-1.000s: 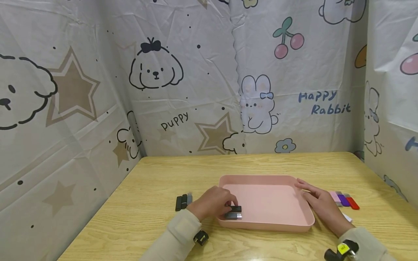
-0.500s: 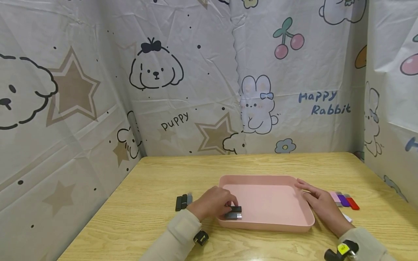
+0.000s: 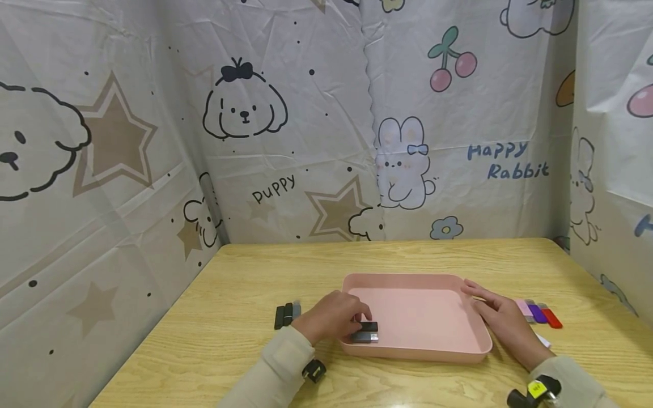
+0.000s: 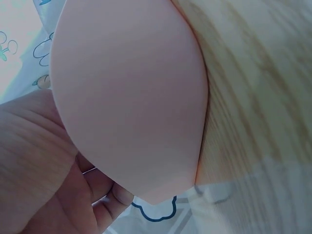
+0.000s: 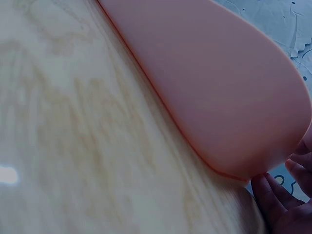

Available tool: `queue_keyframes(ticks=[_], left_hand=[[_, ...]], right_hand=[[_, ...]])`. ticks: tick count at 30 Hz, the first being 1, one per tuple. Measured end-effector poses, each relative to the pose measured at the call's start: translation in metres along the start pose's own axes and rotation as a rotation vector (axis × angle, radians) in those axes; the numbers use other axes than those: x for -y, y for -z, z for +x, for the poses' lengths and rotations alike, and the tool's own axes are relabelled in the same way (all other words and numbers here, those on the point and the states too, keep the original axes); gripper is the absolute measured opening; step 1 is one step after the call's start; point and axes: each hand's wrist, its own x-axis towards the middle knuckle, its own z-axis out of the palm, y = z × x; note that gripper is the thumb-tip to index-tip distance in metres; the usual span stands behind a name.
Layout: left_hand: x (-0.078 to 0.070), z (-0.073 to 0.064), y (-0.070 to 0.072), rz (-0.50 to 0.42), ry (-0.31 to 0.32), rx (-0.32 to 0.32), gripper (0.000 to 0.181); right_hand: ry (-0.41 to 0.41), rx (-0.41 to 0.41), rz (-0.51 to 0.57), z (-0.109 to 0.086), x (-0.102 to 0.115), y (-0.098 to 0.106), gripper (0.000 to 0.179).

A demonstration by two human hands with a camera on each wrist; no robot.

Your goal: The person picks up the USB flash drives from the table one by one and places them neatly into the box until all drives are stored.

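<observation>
A pink tray [image 3: 423, 317] stands on the table between both hands. My left hand [image 3: 334, 314] reaches over its left rim, and the thumb and fingers pinch a black USB flash drive [image 3: 368, 327] low inside the tray. Just nearer lies a grey USB flash drive [image 3: 364, 338] with its metal plug pointing right. In the left wrist view the tray wall [image 4: 131, 107] hides what the left fingertips hold. My right hand [image 3: 502, 323] rests against the tray's right side, its fingers fairly straight along the rim. Some right fingertips [image 5: 263, 183] touch the outer wall in the right wrist view.
Left of the tray lie two black flash drives [image 3: 283, 316] and a grey one [image 3: 296, 310], partly behind the left wrist. Pink [image 3: 524, 310], purple [image 3: 537, 313] and red [image 3: 551, 318] flash drives lie right of the right hand, near a white item [image 3: 543, 340]. Printed curtains surround the table.
</observation>
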Motion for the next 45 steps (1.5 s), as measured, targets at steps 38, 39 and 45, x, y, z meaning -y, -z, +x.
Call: queue_keyframes(ticks=[38, 39, 45], left_hand=[[0.000, -0.005, 0.010, -0.136, 0.081, 0.050, 0.022], [0.000, -0.005, 0.012, -0.151, 0.087, 0.047, 0.022], [0.007, -0.008, 0.019, -0.145, 0.057, -0.020, 0.022]], right_hand=[[0.015, -0.008, -0.014, 0.000, -0.001, -0.001, 0.050], [0.016, -0.007, -0.015, 0.000, -0.001, -0.001, 0.050], [0.020, -0.004, -0.020, 0.000, -0.001, -0.001, 0.051]])
